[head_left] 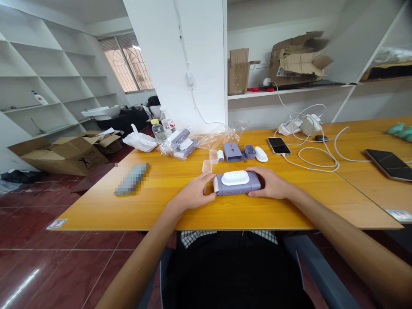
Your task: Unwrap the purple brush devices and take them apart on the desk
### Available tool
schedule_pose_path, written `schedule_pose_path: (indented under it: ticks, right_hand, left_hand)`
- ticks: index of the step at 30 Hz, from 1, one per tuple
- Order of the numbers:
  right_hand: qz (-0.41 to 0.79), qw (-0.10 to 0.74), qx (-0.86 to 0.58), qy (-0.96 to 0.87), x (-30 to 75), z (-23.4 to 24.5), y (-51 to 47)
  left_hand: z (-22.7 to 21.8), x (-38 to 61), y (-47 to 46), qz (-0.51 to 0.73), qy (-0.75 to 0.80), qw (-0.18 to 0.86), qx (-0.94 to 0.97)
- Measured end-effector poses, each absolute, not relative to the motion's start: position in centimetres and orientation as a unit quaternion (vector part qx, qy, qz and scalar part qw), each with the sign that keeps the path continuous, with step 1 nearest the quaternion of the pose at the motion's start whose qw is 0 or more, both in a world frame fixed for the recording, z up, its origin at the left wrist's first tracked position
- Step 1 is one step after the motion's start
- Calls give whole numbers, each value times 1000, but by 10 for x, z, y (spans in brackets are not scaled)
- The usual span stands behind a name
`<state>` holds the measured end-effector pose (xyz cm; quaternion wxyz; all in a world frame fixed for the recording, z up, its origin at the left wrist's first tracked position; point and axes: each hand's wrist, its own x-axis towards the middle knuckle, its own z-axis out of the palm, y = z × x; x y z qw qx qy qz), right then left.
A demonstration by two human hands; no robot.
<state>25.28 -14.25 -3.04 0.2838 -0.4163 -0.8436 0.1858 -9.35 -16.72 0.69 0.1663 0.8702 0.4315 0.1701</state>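
Observation:
A purple-grey cleaning brush (238, 187) with white bristles facing up lies on the wooden table in front of me. A pale roller piece sits at its left end. My left hand (197, 189) holds that left end between thumb and fingers. Around the right end, my right hand (269, 182) has its thumb at the near side and its fingers at the far side. Just beyond are a purple case (232, 152), a small purple cup (250, 151), a white oval brush piece (261, 154), a small white roller (220, 155) and two clear pinkish covers (207, 166).
Plastic-wrapped purple brushes (185, 143), a yellow-capped bottle (157, 131) and a white plastic bag (140, 139) stand at the back left. A blurred grey object (131, 179) lies left. To the right are a phone (278, 146), tangled white cables (317, 156) and a tablet (390, 164).

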Motion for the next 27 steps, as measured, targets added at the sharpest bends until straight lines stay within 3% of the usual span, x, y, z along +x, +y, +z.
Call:
schedule_pose_path:
  ticks: [27]
  right_hand:
    - [184,274,-429,-841,254,-27,-144]
  left_hand:
    - [7,-88,-170,166,419,143,881]
